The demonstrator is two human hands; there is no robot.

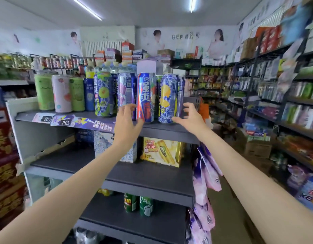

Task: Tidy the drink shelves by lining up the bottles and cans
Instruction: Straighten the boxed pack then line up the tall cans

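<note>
Cans stand in a row along the front of the top shelf [169,131], a dark grey board with price strips on its left edge. From the left: a green can [44,92], a pink can [61,94], another green one, a dark blue one, then a blue-and-green can [103,94] set a little forward of its neighbours.

The left hand [127,120] reaches up to the shelf edge — its fingers lie against the lower part of a purple-patterned can [125,88], its thumb against the base of the red-and-blue can [145,97] just to the right. The fingers are only loosely bent; whether they truly clasp either can I cannot tell. The right hand [189,115] is spread, fingers curved and apart, its fingertips touching the lower side of the blue can with yellow fruit [168,99] near the right end of the shelf. A slimmer can stands close behind that one.

Water bottles [106,67] with pale caps stand behind the row. On the shelf below sit a blue-and-white carton [106,143] and a yellow carton [161,152] side by side — two green cans [139,203] stand on the shelf under that. Purple packets [205,182] hang at the right end of the unit.
</note>
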